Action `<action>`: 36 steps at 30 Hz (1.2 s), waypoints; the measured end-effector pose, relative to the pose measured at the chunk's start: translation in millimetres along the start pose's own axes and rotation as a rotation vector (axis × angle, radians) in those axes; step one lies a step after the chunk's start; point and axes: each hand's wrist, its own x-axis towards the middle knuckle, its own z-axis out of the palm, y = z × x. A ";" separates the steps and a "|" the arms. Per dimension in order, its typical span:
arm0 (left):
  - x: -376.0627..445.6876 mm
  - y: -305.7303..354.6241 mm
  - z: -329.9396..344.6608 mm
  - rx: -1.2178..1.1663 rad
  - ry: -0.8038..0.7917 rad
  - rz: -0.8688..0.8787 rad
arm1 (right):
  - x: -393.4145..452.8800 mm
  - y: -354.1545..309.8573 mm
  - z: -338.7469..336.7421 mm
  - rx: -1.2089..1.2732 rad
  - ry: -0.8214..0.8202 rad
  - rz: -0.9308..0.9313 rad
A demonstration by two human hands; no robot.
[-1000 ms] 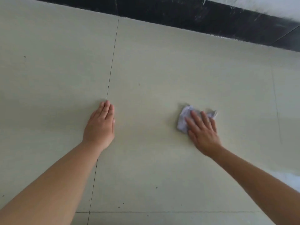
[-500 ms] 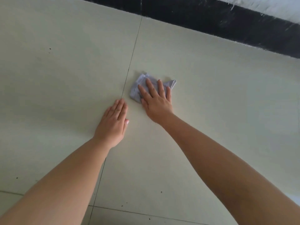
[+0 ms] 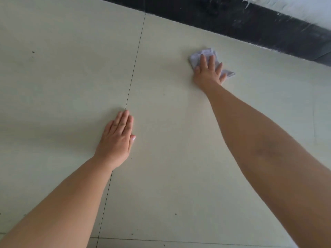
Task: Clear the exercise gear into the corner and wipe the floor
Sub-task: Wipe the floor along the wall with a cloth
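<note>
Floor [image 3: 179, 140]: pale cream tiles, large, with thin dark seams; one seam runs from the far edge toward the viewer and passes under the left hand, a second crosses it near the bottom of the view. Small dark specks lie scattered on the tiles, several near the bottom seam and one at far left. Cloth [image 3: 207, 54]: small, light grey, crumpled, lying flat on the floor at upper right, close to the dark skirting but not touching it; one corner sticks out to the right past the little finger, another part shows beyond the fingertips. Right hand [image 3: 208, 72]: palm down on the cloth, arm stretched far forward, fingers [image 3: 202, 59] straight and slightly spread, pressing the cloth to the tile rather than curling round it. Left hand [image 3: 118, 138]: palm down on the bare floor, well apart from the cloth and nearer the viewer, fingers [image 3: 125, 120] straight and held together, thumb tucked along the side, holding nothing; the fingertips lie on the long seam. Skirting [image 3: 250, 24]: black band with pale flecks, running diagonally across the top right where floor meets wall. Wall [image 3: 304, 6]: white, seen only as a strip above the skirting at the top right corner.
</note>
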 end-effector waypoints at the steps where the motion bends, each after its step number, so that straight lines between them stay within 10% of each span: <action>1: 0.8 0.4 -1.5 -0.002 -0.006 -0.001 | -5.4 -19.7 7.7 -0.033 -0.007 -0.105; 6: 2.2 1.3 -3.0 0.019 -0.017 0.009 | -79.1 -66.2 52.2 -0.186 -0.118 -0.541; 22: -5.7 16.0 -11.4 -0.147 -0.001 -0.150 | -270.6 91.8 128.8 -0.323 -0.065 -0.864; 26: -27.6 57.3 -1.1 -0.155 0.102 0.002 | -240.5 173.5 88.8 -0.331 -0.052 -0.512; 32: -46.9 146.1 5.5 -0.082 -0.146 0.155 | -179.0 253.7 26.2 0.133 -0.013 0.368; 36: -60.0 163.2 0.3 -0.069 -0.162 0.112 | -151.3 219.7 24.8 0.218 0.013 0.394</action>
